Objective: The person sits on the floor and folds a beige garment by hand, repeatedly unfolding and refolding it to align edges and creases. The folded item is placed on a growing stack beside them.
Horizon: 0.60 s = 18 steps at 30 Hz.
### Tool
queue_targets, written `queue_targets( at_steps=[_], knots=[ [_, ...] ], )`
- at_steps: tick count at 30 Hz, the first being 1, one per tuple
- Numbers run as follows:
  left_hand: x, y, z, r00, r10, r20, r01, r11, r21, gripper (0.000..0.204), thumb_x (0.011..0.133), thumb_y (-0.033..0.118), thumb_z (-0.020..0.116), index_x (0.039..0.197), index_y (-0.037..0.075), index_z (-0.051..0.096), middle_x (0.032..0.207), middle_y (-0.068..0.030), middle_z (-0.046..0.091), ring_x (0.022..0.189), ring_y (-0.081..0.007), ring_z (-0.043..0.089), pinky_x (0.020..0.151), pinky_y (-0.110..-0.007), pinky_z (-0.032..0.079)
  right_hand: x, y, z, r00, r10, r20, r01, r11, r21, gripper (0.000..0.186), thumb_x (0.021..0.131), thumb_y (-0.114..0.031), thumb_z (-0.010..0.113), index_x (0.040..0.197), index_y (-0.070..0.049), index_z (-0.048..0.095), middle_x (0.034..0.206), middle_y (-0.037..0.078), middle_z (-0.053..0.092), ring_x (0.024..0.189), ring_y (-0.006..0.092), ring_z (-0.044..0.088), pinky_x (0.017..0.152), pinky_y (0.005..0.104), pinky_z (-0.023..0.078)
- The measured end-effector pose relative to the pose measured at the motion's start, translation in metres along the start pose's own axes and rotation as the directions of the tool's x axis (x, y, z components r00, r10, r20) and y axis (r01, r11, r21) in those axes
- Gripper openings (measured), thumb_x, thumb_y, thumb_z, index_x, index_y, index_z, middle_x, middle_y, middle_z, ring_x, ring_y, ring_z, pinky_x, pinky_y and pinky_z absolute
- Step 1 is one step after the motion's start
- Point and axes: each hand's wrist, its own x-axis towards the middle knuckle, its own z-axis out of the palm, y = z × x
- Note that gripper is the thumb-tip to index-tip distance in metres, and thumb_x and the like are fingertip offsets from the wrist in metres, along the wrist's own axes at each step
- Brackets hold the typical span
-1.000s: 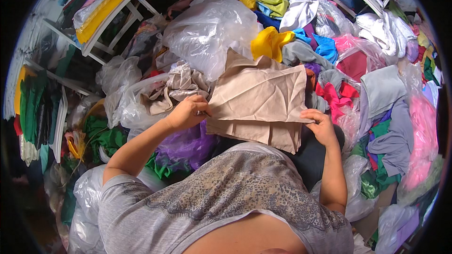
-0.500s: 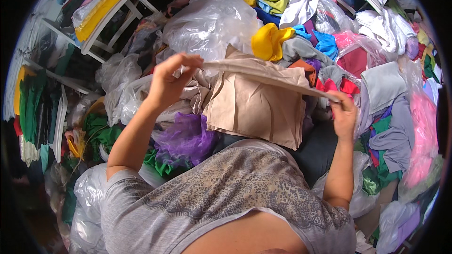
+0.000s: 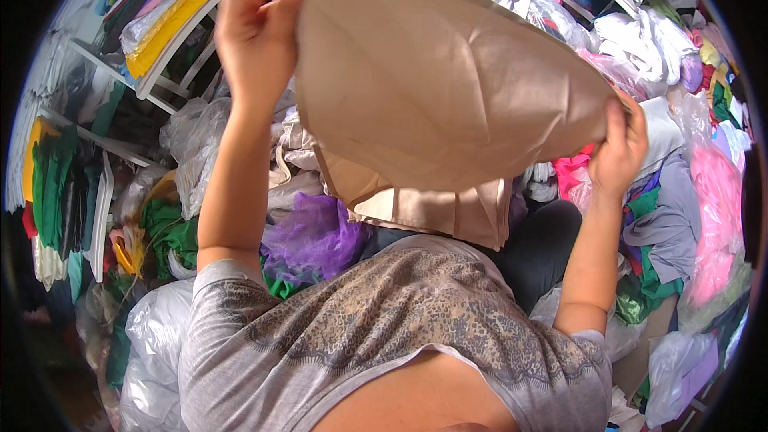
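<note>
Along the left rim we note green cloths point(image 3: 52, 184), then a white rack point(image 3: 164, 90) with a folded yellow cloth point(image 3: 180, 16) on it. Lower down, a clear bag point(image 3: 156, 344) sits against the sleeve of the grey shirt point(image 3: 384, 312).

Next comes the left hand point(image 3: 260, 36), raised high, thumb and fingers pinched on the upper left corner of the beige cloth point(image 3: 448, 72). Some fingertips are hidden, so we cannot tell how deep that hold goes. Purple mesh point(image 3: 320, 232) lies to the right of that forearm, near the lap.

Mid-view, the beige cloth is in the air, spread between two hands held well apart; its lower edge sags in a curve above a beige pile point(image 3: 460, 212) at the lap. We judge it light and soft, with enough body to keep creases, neither slippery nor fragile. Held by one corner it would likely flop over, so we favour two corners, pinched at the hem.

Farther right, the right hand point(image 3: 622, 140) grips the opposite corner, thumb on the near side. Past it we log a grey cloth point(image 3: 676, 212) and a pink bag point(image 3: 714, 216)
</note>
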Motion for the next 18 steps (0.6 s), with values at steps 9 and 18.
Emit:
queue_targets(
  at_steps=[9, 18],
  knots=[
    [-0.07, -0.132, 0.073, 0.94, -0.178, 0.292, 0.045, 0.911, 0.41, 0.046, 0.084, 0.018, 0.075, 0.127, 0.01, 0.06, 0.105, -0.0143, 0.067, 0.088, -0.0261, 0.066, 0.08, -0.039, 0.053, -0.029, 0.192, 0.021, 0.926, 0.367, 0.088, -0.335, 0.907, -0.254, 0.022, 0.095, -0.018, 0.066, 0.108, 0.0, 0.067, 0.09, 0.004, 0.07, 0.08, 0.0101, 0.061, 0.074, 0.0263, 0.047],
    [-0.229, -0.039, 0.021, 0.652, -0.194, 0.733, -0.059, 0.951, 0.303, 0.043, 0.082, 0.028, 0.075, 0.12, 0.013, 0.062, 0.122, -0.0133, 0.056, 0.109, -0.0349, 0.056, 0.091, -0.046, 0.046, -0.09, 0.201, 0.028, 0.834, 0.403, 0.376, -0.023, 0.708, -0.706, 0.054, 0.086, -0.028, 0.074, 0.13, -0.003, 0.057, 0.131, 0.019, 0.058, 0.123, 0.0338, 0.054, 0.104, 0.0407, 0.044]
  ],
)
